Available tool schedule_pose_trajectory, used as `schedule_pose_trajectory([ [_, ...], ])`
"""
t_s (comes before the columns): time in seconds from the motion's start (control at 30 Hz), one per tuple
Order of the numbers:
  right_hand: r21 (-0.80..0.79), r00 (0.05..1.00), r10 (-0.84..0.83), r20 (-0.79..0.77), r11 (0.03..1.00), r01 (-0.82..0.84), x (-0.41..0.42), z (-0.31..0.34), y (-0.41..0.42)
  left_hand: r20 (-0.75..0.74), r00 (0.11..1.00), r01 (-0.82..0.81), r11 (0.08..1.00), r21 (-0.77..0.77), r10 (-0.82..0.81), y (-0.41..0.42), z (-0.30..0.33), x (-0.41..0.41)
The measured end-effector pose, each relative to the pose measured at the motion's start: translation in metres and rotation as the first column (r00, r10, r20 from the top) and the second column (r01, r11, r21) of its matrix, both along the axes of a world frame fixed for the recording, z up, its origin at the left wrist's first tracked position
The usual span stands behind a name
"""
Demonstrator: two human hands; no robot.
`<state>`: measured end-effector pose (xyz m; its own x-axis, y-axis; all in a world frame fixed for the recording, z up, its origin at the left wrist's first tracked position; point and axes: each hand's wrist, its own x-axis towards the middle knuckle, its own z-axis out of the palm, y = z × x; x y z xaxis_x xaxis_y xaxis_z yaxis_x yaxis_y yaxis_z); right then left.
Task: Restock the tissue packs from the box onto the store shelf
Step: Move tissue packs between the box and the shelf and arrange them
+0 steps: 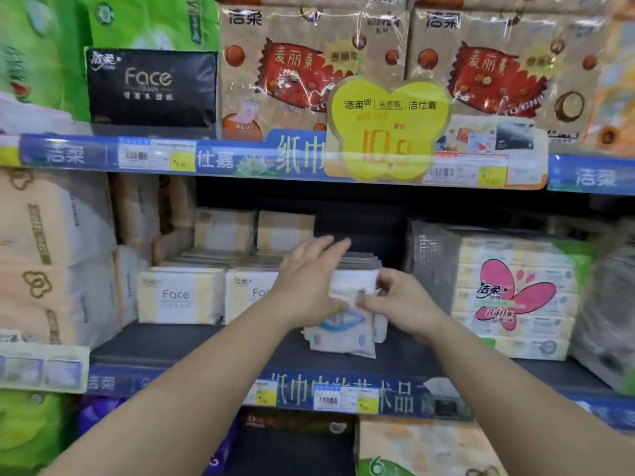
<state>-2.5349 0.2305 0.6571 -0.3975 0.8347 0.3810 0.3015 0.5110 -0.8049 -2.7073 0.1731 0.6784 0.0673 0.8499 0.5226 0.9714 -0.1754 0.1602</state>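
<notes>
Both hands (347, 297) seemingly hold tissue pack (343, 334).

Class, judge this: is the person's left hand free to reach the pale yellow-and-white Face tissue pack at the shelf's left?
Probably yes: the left hand hovers open nearby, and nothing blocks the yellow-and-white Face tissue pack.

Even, bright store light falls on my view; glare streaks the wrapped packs above (309, 63), the shelf recess (360, 214) sits in shadow, edges bend, everything slightly blurred.
</notes>
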Motion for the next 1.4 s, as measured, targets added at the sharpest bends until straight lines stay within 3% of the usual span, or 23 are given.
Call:
schedule_pose_trajectory([
  [0.07,0.058,0.996,0.055,0.071,0.997,-0.059,-0.008,0.004,-0.005,-0.127,0.991,-0.056,0.989,-0.139,0.038,0.002,0.000,0.004],
  [0.1,0.072,0.995,0.066,0.071,0.995,-0.071,-0.008,0.005,-0.005,-0.106,0.993,-0.063,0.982,-0.176,0.045,0.003,-0.003,0.001],
  [0.17,0.047,0.999,0.038,0.016,0.998,-0.039,0.000,0.002,0.000,0.157,0.987,0.005,0.983,-0.182,0.024,0.003,-0.011,-0.011],
  [0.2,0.010,1.000,0.002,-0.010,1.000,-0.002,0.008,-0.004,0.006,0.395,0.918,0.083,0.984,-0.159,-0.014,0.001,-0.015,-0.017],
  [0.27,-0.105,0.999,-0.032,-0.013,0.994,0.030,0.023,-0.017,0.013,0.801,0.593,0.225,0.972,-0.065,-0.083,-0.004,-0.031,-0.024],
  [0.3,-0.187,1.000,-0.005,-0.011,0.982,0.003,0.029,-0.026,0.017,0.883,0.464,0.252,0.966,-0.051,-0.075,-0.005,-0.042,-0.023],
  [0.37,-0.349,0.995,0.100,-0.012,0.932,-0.098,0.029,-0.044,0.019,0.924,0.382,0.317,0.940,-0.128,-0.003,0.000,-0.069,-0.020],
  [0.47,-0.411,0.993,0.114,-0.037,0.904,-0.119,0.023,-0.059,0.022,0.853,0.514,0.345,0.888,-0.303,0.091,0.013,-0.085,-0.026],
  [0.57,-0.329,1.000,0.012,0.012,0.944,-0.007,0.022,-0.061,0.026,0.707,0.693,0.219,0.893,-0.393,0.140,0.017,-0.082,-0.030],
  [0.67,-0.134,0.982,-0.167,0.089,0.975,0.178,0.017,-0.060,0.021,0.685,0.699,0.047,0.943,-0.330,0.205,0.021,-0.086,-0.028],
  [0.77,-0.076,0.945,-0.301,0.131,0.947,0.312,0.015,-0.067,0.027,0.666,0.706,0.004,0.940,-0.342,0.240,0.024,-0.091,-0.027],
  [0.9,-0.185,0.906,-0.165,0.391,0.950,0.253,0.017,-0.081,0.040,0.520,0.823,0.062,0.872,-0.486,0.230,0.043,-0.109,-0.034],
  [1.0,-0.193,0.867,-0.150,0.476,0.944,0.269,0.013,-0.083,0.043,0.445,0.865,0.058,0.834,-0.548,0.232,0.034,-0.096,-0.028],
  [1.23,-0.248,0.868,-0.167,0.468,0.917,0.311,0.022,-0.115,0.083,0.369,0.906,0.059,0.798,-0.600,0.210,0.031,-0.091,-0.030],
  [1.4,-0.320,0.892,-0.207,0.402,0.881,0.348,0.007,-0.072,0.030,0.453,0.872,0.124,0.810,-0.574,0.187,0.041,-0.100,-0.038],
])
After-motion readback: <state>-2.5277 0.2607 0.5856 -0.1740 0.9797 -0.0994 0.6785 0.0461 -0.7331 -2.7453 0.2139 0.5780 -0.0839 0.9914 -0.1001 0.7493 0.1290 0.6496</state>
